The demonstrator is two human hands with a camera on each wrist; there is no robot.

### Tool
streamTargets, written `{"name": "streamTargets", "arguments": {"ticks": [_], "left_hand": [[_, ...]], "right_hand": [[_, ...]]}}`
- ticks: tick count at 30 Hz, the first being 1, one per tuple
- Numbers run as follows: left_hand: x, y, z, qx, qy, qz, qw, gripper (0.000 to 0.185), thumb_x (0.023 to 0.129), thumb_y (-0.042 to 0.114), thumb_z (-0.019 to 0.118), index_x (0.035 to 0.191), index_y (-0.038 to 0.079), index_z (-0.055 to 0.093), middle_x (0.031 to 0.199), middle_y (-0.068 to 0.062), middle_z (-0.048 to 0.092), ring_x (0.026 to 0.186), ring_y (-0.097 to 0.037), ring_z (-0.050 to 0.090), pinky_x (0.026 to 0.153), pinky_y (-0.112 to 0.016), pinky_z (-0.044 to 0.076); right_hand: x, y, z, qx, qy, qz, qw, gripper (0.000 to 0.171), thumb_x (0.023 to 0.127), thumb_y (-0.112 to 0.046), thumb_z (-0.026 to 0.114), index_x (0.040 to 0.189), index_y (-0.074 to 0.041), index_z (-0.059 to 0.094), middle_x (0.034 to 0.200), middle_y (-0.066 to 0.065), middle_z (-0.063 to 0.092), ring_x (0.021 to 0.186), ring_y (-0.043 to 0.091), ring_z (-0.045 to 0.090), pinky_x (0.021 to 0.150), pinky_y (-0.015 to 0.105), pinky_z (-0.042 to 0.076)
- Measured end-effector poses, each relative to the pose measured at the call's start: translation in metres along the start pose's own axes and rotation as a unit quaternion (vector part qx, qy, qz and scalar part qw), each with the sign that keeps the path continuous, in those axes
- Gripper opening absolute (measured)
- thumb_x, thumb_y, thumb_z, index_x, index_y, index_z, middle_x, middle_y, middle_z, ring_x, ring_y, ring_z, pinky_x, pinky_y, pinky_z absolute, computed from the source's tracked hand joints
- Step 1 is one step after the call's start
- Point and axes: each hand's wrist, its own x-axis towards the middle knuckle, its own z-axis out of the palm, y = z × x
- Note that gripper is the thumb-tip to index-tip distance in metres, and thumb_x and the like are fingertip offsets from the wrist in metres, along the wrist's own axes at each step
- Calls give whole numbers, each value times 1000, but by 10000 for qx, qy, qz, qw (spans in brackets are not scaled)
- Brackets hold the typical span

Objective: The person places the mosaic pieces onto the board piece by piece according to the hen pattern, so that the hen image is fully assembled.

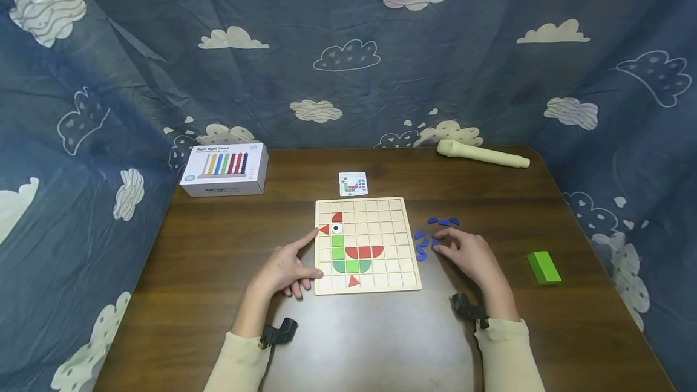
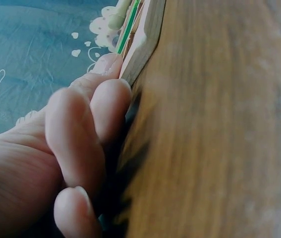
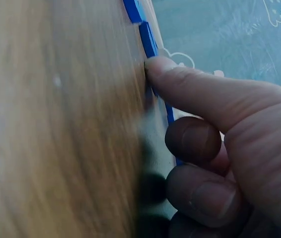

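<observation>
while the left hand (image 1: 284,269) rests flat, steadying the half-filled wooden grid board (image 1: 403,262) mid-surface, the right hand (image 1: 467,254) seemingly pinches loose blue pieces (image 1: 422,245) beside it; tail unbuilt.

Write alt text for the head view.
Left hand rests at the edge of a grid board bearing a coloured-tile bird; right hand touches loose blue pieces beside it. All on a wooden table.
</observation>
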Motion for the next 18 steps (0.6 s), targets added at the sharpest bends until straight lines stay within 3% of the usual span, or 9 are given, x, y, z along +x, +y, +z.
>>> {"name": "streamTargets", "arguments": {"ticks": [7, 18], "left_hand": [[-1, 0, 1, 81, -22, -23, 10000, 98, 77, 34, 86, 153, 51, 26, 62, -10, 71, 44, -25, 66, 35, -27, 47], [0, 0, -1, 21, 31, -66, 10000, 98, 77, 34, 86, 153, 52, 26, 63, -11, 70, 44, -25, 66, 36, -26, 46]], "right_hand": [[0, -2, 3, -98, 284, 30, 9995, 30, 90, -36, 75, 109, -14, 69, 62, -2, 52, 51, 14, 45, 47, 28, 34], [3, -11, 5, 148, 807, -320, 9961, 25, 87, -31, 78, 104, -12, 72, 59, -3, 52, 49, 13, 43, 44, 25, 32]]}}
